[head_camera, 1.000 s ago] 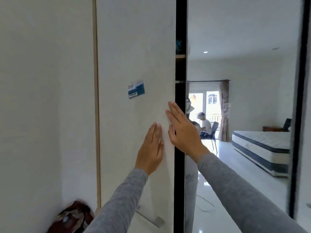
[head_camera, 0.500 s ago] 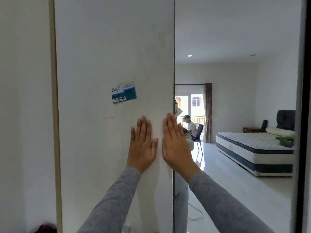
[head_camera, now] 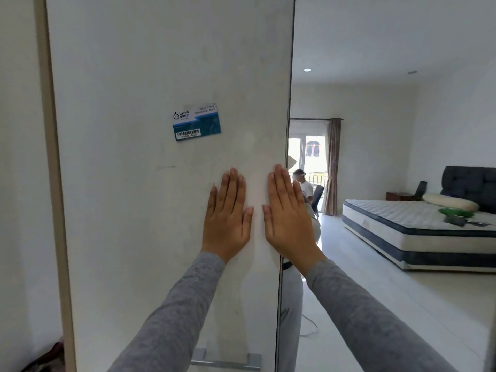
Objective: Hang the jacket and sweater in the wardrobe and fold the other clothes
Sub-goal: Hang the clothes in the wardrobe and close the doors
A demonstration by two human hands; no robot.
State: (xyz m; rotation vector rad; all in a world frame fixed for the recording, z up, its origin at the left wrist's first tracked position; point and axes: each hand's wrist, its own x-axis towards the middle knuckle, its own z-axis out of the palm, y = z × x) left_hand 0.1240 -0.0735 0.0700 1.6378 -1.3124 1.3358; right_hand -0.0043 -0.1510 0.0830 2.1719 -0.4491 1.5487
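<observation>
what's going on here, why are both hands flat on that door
A person in grey sleeves has the left hand and the right hand pressed flat, fingers spread, against a pale wardrobe door, close to its right edge beside a mirror panel. Neither hand holds anything. No dark gap shows at the door's edge, so it looks shut. A blue barcode sticker sits above the hands, a metal handle below. The mirror shows a bed. No jacket or sweater is visible.

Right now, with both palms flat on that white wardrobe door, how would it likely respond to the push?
The wardrobe door looks like a rigid flat panel, so it probably moves as one piece without flexing. Left hand and right hand press flat near its edge; palms may slip on the smooth face.
</observation>
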